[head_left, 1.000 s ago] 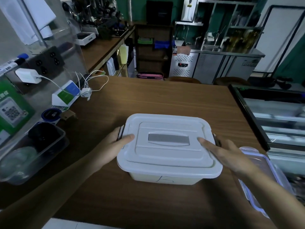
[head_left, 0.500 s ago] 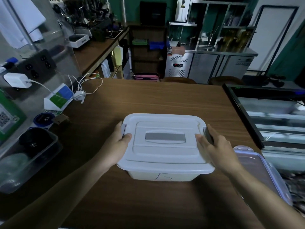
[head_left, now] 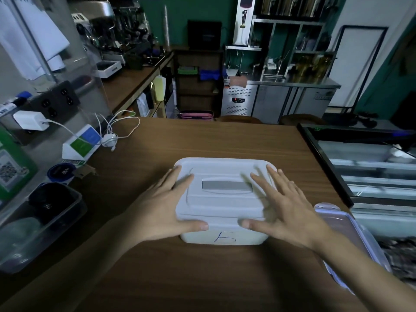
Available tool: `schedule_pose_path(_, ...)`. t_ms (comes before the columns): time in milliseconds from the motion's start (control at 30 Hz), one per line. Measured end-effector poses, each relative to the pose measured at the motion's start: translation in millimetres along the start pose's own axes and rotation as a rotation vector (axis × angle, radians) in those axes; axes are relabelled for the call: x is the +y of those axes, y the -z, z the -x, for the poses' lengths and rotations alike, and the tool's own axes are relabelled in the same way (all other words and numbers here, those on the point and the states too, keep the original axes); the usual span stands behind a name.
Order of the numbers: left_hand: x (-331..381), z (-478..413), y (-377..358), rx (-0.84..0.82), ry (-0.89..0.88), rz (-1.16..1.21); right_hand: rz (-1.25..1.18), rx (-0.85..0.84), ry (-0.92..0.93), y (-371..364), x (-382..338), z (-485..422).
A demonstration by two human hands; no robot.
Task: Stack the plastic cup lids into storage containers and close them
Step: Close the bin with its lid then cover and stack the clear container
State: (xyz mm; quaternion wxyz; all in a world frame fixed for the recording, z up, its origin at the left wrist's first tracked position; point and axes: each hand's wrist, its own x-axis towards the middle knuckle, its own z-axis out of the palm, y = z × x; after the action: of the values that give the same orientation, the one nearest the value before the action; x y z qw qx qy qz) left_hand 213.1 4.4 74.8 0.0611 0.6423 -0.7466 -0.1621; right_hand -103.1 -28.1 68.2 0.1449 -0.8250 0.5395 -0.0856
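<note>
Half a second ago both hands gripped the box's sides. Now the left hand (head_left: 162, 206) and right hand (head_left: 286, 208) lie over the lid (head_left: 225, 199), fingers straight and spread, thumbs at its front rim. The white box (head_left: 225, 238) sits closed mid-table (head_left: 213, 143), with bare wood beyond and nearer. A clear tub (head_left: 351, 233) lies near its right side, partly hidden by the right forearm. The right fingers are blurred, so contact is unclear.

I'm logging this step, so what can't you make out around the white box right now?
Head view only.
Contents of the white box: hidden by its lid.
Box's short sides: covered by the left hand and right hand.
Clear container at right: partly hidden by the right forearm.
</note>
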Motion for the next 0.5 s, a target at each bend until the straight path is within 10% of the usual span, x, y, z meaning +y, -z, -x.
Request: schedule_pose_path(500,-10.2,-16.1,-14.0,0.010,-0.050,0.077,0.020,-0.028,-0.012,-6.3,7.6,-24.1)
